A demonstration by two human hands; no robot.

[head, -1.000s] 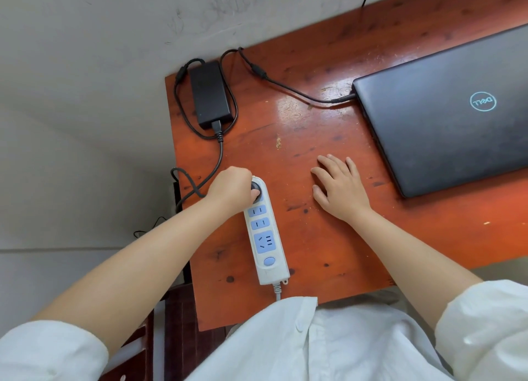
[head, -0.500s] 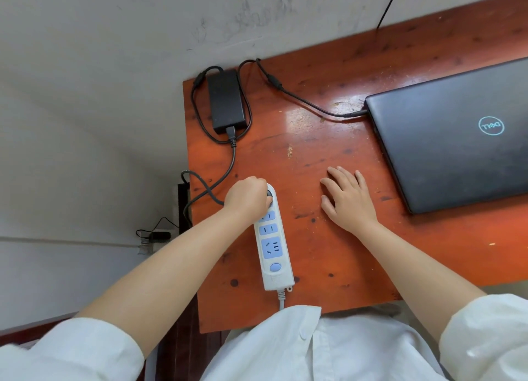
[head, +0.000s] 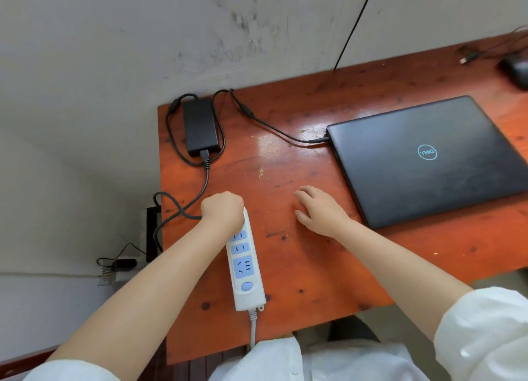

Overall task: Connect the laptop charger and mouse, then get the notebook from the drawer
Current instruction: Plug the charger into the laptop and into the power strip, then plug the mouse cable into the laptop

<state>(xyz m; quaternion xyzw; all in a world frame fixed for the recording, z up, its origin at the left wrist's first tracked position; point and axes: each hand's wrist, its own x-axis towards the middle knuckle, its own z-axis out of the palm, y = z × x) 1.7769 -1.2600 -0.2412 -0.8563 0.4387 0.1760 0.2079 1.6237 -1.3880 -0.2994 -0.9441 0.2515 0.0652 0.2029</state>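
Observation:
A closed black laptop [head: 428,157] lies on the red-brown wooden desk [head: 285,266]. The black charger brick [head: 200,127] sits at the desk's far left corner, its thin cable [head: 271,124] plugged into the laptop's left side. My left hand [head: 223,210] is closed over the charger's mains plug at the far end of a white power strip [head: 244,266]; the plug itself is hidden. My right hand [head: 320,209] rests flat on the desk beside the laptop, fingers apart. A black mouse [head: 515,69] with a loose USB plug [head: 468,58] lies at the far right.
The grey wall runs behind the desk, with a thin black cable [head: 354,23] hanging down it. The desk's left edge is close to my left hand; below it on the floor lie a small black adapter and wires [head: 120,265]. The power strip's grey cord [head: 253,329] drops over the near edge.
The view has shifted right and up, bringing the mouse and its USB plug into sight. My left hand stays closed at the strip's far end. My right hand has hardly moved.

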